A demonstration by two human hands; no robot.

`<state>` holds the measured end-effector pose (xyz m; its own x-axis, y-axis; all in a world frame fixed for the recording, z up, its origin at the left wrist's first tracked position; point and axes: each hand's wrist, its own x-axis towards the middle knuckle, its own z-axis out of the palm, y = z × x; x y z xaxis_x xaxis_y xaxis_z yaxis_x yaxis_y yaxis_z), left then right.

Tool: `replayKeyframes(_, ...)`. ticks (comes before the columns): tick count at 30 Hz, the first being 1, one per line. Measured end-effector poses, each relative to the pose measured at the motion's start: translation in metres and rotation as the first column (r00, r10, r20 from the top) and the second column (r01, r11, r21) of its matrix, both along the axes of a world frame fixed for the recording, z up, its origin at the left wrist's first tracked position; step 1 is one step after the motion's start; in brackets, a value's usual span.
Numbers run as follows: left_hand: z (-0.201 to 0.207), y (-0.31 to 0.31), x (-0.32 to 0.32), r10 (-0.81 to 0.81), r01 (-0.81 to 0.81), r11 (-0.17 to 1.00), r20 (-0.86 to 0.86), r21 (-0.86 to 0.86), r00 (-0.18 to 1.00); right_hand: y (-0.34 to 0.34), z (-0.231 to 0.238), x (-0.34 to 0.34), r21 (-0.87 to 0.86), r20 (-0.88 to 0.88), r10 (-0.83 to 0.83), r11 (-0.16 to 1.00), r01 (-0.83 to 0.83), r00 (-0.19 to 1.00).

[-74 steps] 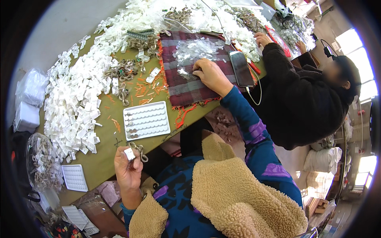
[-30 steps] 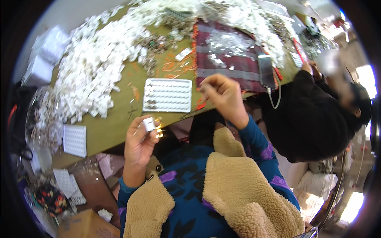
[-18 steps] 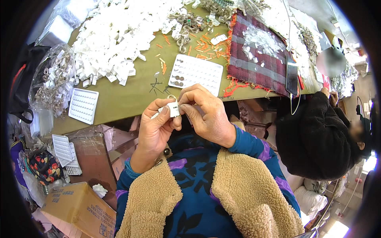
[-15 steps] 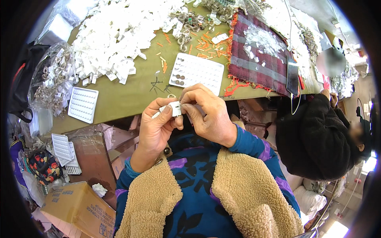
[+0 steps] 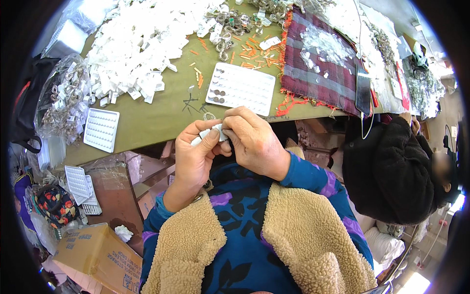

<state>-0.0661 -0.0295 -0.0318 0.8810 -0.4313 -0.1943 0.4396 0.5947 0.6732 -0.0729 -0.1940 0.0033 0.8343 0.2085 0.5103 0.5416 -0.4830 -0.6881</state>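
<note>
Close to the table's front edge, my left hand (image 5: 196, 149) pinches a small white plastic piece (image 5: 218, 132) between thumb and fingers. A coil of thin beige cord (image 5: 209, 116) sticks out just above those fingers. My right hand (image 5: 257, 142) closes its fingertips on the right end of the same white piece. Its fingers cover part of the piece, so I cannot tell whether they hold anything else. Just beyond both hands lies a white tray (image 5: 245, 88) with rows of round hollows. A few dark round discs (image 5: 219, 96) sit at its left side.
A big heap of white plastic pieces (image 5: 142, 49) covers the table's far left. Orange strips (image 5: 252, 51) lie scattered beyond the tray. To the right are a plaid cloth (image 5: 313, 63) and a phone (image 5: 363, 93). Another person in a dark coat (image 5: 391, 171) sits at right.
The white piece has tilted in my fingers, and my right hand's fingers have come further over it. Both hands stay in nearly the same place.
</note>
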Motion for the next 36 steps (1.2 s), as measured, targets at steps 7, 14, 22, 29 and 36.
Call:
replayKeyframes(7, 0.0, 0.004, 0.005, -0.026, 0.019, 0.995, -0.073, -0.099, 0.997, -0.005, 0.001, -0.002, 0.193, -0.271, 0.007, 0.98, 0.047, 0.963)
replayKeyframes(14, 0.008, 0.001, 0.0, 0.018, -0.016, 0.999, -0.074, 0.034, 0.997, 0.0, -0.002, 0.0, 0.139, -0.166, 0.011, 0.99, 0.012, 0.986)
replayKeyframes(22, 0.043, 0.021, 0.021, 0.15, -0.171, 0.974, 0.144, 0.146, 0.978, -0.029, 0.0, -0.003, 0.164, -0.141, -0.047, 0.984, 0.071, 0.989)
replayKeyframes(29, 0.141, 0.171, 0.134, 0.26, -0.891, -0.056, 0.868, 0.451, 0.423, -0.061, -0.016, -0.01, 0.291, -0.373, -0.066, 0.939, 0.184, 0.925)
replayKeyframes(36, 0.129, 0.125, 0.172, -0.375, -0.949, -0.201, 0.876, 0.243, 0.304, -0.066, -0.025, -0.014, 0.288, -0.266, -0.018, 0.953, 0.098, 0.964)
